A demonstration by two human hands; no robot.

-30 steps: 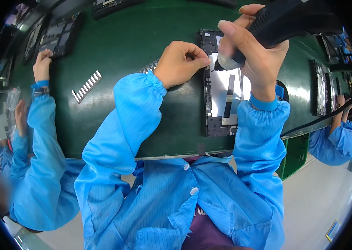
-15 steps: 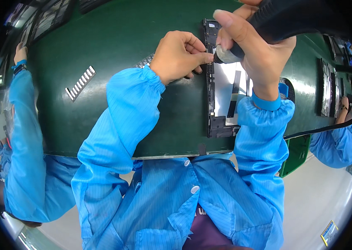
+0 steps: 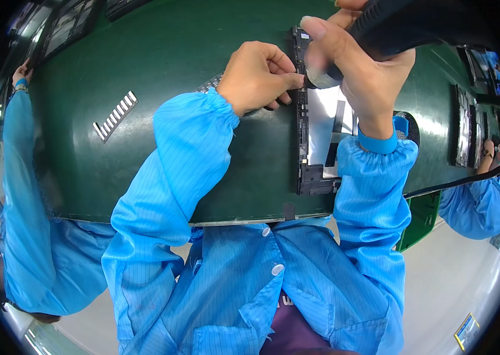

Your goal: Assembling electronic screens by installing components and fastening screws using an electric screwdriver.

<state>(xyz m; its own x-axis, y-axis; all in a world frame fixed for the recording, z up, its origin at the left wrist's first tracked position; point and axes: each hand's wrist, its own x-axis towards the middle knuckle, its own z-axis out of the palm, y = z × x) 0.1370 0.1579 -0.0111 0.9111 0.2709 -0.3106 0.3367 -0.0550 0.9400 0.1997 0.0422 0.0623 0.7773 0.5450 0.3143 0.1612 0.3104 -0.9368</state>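
Observation:
A flat black frame with a silver panel [image 3: 303, 142], like an electronics housing, lies upright in front of me, right of centre. My right hand [image 3: 374, 83] is wrapped round a thick black power tool [image 3: 403, 26] that looks like an electric screwdriver. Its whitish, wrapped nose [image 3: 322, 78] points at the frame's left edge; the tip itself is hidden. Thumb and fingers pinched, my left hand [image 3: 256, 77] is at that same edge, right beside the nose. Whatever it pinches is too small or hidden to make out.
A strip with white segments [image 3: 115, 117] and a perforated dark piece [image 3: 209, 84] lie on the green table [image 3: 155, 71]. Beyond my right wrist sits a blue item [image 3: 402, 125]. More black frames [image 3: 465, 127] are farther right. Co-workers' hands [image 3: 21, 73] [image 3: 487, 148] flank me.
The frame and my left hand have shifted slightly right. My right hand has moved a little left with the tool. The co-worker's arm on the left has swung farther left.

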